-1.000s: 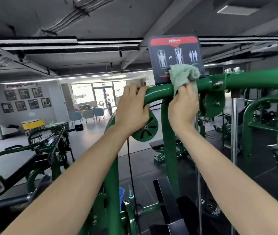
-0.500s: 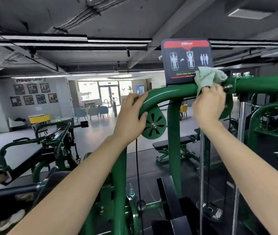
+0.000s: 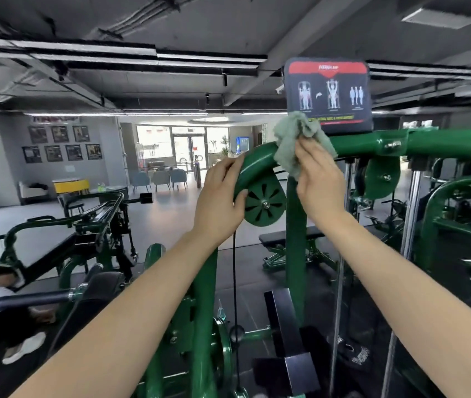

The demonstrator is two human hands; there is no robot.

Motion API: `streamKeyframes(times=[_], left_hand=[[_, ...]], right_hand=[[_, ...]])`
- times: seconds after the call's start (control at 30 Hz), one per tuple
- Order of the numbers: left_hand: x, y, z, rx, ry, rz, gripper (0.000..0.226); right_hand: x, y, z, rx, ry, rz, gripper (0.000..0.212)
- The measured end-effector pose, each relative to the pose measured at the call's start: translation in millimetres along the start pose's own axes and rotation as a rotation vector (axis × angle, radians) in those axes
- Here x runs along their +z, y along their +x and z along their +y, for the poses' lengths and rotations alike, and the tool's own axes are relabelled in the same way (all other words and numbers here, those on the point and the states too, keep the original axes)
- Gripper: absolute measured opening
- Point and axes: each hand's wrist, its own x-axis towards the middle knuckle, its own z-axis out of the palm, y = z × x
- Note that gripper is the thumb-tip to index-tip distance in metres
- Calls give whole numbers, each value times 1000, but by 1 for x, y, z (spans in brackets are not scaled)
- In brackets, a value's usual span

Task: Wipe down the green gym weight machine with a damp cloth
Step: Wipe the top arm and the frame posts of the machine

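Note:
The green weight machine's top bar [image 3: 372, 146] runs across at head height and curves down at the left. My right hand [image 3: 319, 179] presses a crumpled pale green cloth [image 3: 291, 142] against the bar just below the black and red instruction placard [image 3: 327, 93]. My left hand [image 3: 219, 199] grips the curved part of the bar beside a green pulley wheel [image 3: 264, 203]. A green upright post [image 3: 296, 254] drops from the bar between my arms.
A black cable [image 3: 234, 282] hangs from the pulley. Chrome guide rods [image 3: 409, 225] stand at the right. Another green machine with black pads [image 3: 84, 225] sits at the left, a bench [image 3: 291, 239] behind. A person's legs and shoes [image 3: 18, 349] lie at lower left.
My right hand has slid the cloth back leftwards along the top bar, from the bolt end towards the curve. My left hand keeps its grip on the curved bar.

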Motion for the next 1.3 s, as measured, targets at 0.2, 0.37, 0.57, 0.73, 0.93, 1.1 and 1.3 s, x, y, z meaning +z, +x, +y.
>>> streamKeyframes(times=[0.2, 0.37, 0.57, 0.73, 0.93, 1.1, 1.3], left_hand=[[-13, -31, -6, -143, -19, 7, 70], [-23, -66, -17, -215, -101, -14, 65], [-24, -105, -15, -327, -170, 100, 60], [-28, -124, -6, -517, -91, 143, 31], [-10, -175, 13, -558, -161, 69, 57], [-8, -215, 4, -472, -41, 8, 77], [-16, -245, -16, -349, 103, -214, 81]], right_hand=[[-2, 9, 11, 386, -74, 160, 40], [19, -6, -79, 136, 152, 51, 51], [44, -65, -117, -175, 262, -55, 45], [57, -136, -151, -260, 245, -124, 40], [55, -148, -141, -309, 273, -135, 24], [56, -89, -135, -180, 275, 13, 25], [69, -177, -153, -51, 325, -103, 25]])
